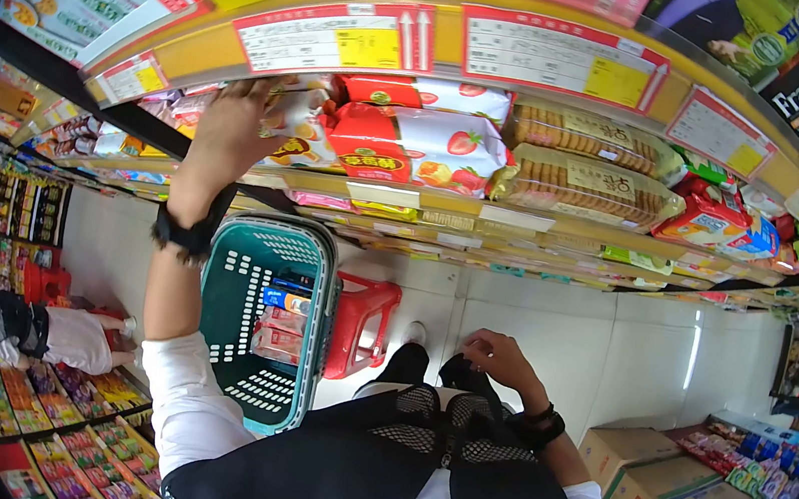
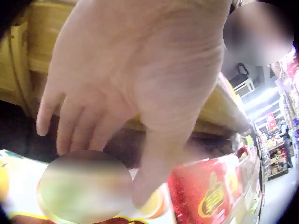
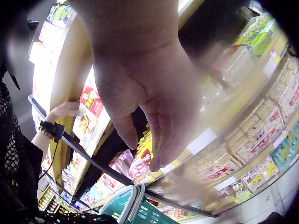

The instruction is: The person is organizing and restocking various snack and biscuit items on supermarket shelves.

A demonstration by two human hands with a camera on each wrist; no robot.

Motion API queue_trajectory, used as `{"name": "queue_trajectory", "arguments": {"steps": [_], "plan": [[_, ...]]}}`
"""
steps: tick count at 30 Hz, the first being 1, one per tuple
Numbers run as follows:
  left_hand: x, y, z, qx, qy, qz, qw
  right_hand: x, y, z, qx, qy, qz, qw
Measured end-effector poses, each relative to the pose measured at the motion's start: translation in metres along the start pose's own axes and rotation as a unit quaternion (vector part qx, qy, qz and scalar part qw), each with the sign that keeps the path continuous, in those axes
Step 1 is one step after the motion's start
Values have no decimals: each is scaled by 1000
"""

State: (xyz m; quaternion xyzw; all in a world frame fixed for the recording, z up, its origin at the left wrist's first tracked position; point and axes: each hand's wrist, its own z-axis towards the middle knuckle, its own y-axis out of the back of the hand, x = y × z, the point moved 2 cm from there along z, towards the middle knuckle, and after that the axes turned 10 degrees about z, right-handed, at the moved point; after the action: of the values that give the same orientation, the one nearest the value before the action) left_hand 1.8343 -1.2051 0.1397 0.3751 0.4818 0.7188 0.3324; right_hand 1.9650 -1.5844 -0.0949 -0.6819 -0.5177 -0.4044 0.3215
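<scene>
One white packet (image 1: 306,134) lies on the shelf (image 1: 444,206), its film glossy and crinkled, with orange pictures and a yellow-and-brown label low on its front (part of its face is blurred in the left wrist view). The left hand (image 1: 235,122) is at this packet, unclenched, fingers loosely extended and thumb apart; whether the fingertips touch it, I cannot tell. Just beside the packet, away from the hand, sits a red-and-white pack (image 1: 418,146) printed with strawberries, and past that come biscuits (image 1: 589,188) in clear wrap. The right hand (image 1: 503,359) is released and relaxed in front of the body, holding nothing. Below the shelf stands a green basket (image 1: 216,326) with a blue pack (image 1: 286,300) and red-and-white packs (image 1: 278,337) inside, beside a red stool (image 1: 367,331).
</scene>
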Motion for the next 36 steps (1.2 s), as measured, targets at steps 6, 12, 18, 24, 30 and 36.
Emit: {"name": "queue_trajectory", "arguments": {"steps": [6,12,18,24,30,36], "plan": [[-91,31,14,-38,-117,-131,984,-6,5,2,-14,17,-46,999],[-119,-1,38,37,-100,-43,993,-9,15,-4,0,24,-42,999],[-116,-3,44,93,-84,-101,987,-9,27,-21,-21,27,-49,998],[-123,29,23,2,-62,-53,997,1,39,-28,-25,53,-112,992],[-146,69,-12,17,18,-174,984,36,51,-37,-19,77,-6,997],[-222,29,-41,157,-84,-376,909,71,48,-43,9,278,214,936]]}}
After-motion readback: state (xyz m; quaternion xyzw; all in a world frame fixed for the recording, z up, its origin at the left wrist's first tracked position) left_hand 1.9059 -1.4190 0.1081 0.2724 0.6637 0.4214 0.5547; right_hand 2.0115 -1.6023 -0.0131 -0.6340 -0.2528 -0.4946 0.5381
